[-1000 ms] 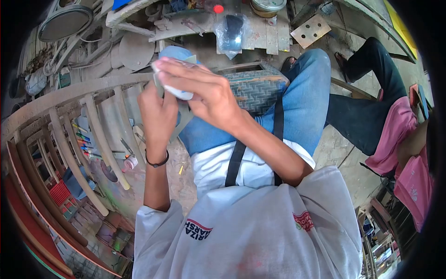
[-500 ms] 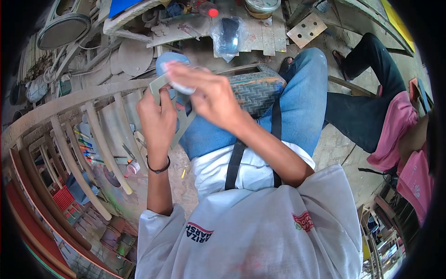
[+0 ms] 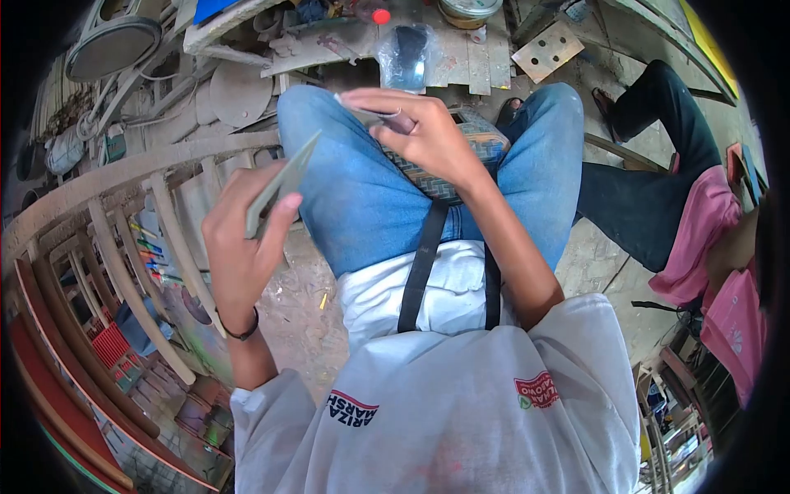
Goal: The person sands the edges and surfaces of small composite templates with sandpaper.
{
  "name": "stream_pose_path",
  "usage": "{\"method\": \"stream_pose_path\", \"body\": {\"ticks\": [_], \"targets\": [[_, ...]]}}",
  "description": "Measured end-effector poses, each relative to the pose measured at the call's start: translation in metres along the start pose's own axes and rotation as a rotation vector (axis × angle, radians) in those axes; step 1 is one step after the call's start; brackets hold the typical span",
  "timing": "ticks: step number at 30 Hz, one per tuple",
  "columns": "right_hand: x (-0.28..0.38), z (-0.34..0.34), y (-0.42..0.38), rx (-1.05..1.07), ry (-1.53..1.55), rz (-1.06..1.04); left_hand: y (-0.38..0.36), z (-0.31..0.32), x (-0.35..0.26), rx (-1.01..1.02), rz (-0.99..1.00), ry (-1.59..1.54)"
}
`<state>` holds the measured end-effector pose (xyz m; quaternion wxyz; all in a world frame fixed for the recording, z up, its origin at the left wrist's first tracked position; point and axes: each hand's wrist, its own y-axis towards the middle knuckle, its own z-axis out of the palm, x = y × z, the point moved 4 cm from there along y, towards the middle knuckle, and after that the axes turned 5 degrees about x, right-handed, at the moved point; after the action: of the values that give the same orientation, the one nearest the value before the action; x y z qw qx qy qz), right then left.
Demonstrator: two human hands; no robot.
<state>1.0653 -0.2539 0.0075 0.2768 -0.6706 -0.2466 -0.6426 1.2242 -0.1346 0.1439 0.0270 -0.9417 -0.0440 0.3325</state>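
Note:
My left hand [image 3: 243, 235] grips a thin flat grey-green piece [image 3: 284, 181], held edge-on beside my left knee. My right hand [image 3: 424, 132] hovers over my lap with its fingers curled around a small folded sheet, probably sandpaper [image 3: 387, 119], above a woven seat panel [image 3: 457, 169] that rests between my jeans-clad thighs. The two hands are apart, with my left thigh between them.
Curved wooden chair parts [image 3: 156, 239] stand at my left. A wooden workbench [image 3: 461, 58] ahead carries a plastic bag [image 3: 407, 58], a tin [image 3: 469, 10] and a red cap [image 3: 380, 15]. A seated person's dark trouser leg [image 3: 650, 173] and pink cloth [image 3: 699, 239] are at the right.
My hands have separated: the left hand dropped down and left with the flat piece, and the right hand moved right over my lap. The white pad between my hands is out of sight.

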Motion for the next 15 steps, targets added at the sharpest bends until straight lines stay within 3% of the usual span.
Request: {"method": "stream_pose_path", "body": {"ticks": [2,4,6,15], "targets": [[-0.005,0.012,-0.004,0.124,-0.011,-0.231,-0.001,0.008,0.009,0.03,0.03,0.073],[-0.007,0.019,-0.007,0.19,-0.016,-0.197,-0.002,0.027,0.02,0.082,0.214,0.293],[-0.014,0.025,-0.008,0.291,-0.075,-0.22,-0.007,0.038,0.029,0.113,0.21,0.3],[-0.024,0.033,-0.002,0.387,-0.153,-0.292,-0.014,0.047,0.038,0.191,0.202,0.279]]}}
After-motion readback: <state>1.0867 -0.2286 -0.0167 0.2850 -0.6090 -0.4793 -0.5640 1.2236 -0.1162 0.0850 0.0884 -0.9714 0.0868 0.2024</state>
